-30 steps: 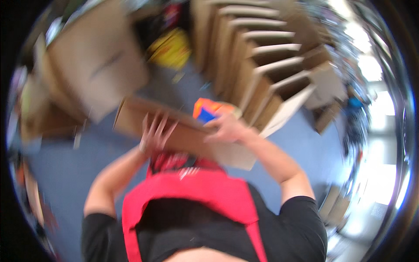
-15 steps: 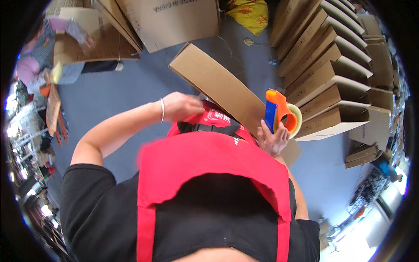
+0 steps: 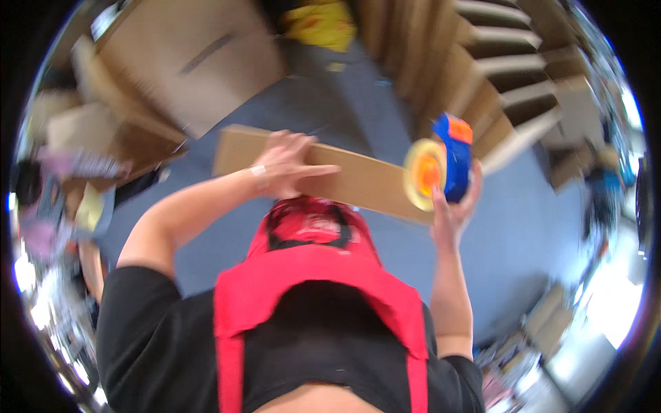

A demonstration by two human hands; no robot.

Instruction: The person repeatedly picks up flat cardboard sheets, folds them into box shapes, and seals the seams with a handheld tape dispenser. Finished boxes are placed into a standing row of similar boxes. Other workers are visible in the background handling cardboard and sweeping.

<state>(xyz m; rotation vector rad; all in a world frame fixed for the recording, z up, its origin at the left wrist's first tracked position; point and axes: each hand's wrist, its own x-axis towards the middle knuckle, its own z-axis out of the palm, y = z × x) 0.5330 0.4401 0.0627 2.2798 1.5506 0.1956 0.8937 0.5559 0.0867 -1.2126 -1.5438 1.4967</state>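
A: Where did we have the long cardboard box (image 3: 372, 180)?
B: Right in front of our red apron (image 3: 310, 268), slanting from the left, on its far side, to the right and nearer us. One plain brown face was turned up toward us.

A: And what was our left hand (image 3: 286, 165) doing on it?
B: It lay across the left half of that face, fingers toward the far edge and one digit stretched out to the right. We touched the box there, but we could not tell whether we gripped its edge. A pale band (image 3: 258, 173) circled that wrist.

A: What about our right hand (image 3: 454, 212)?
B: That one was closed around the tape dispenser (image 3: 457, 162), a blue one with orange parts. We held it up by the right end of the box, with its pale tape roll (image 3: 415, 175) facing left.

A: What stood around us?
B: On the far right, a row of boxes (image 3: 475, 89) packed close together; on the far left, a large box (image 3: 196, 82); between them, a yellow bag (image 3: 320, 26) on the blue-grey floor (image 3: 509, 261). Much of it was blurred.
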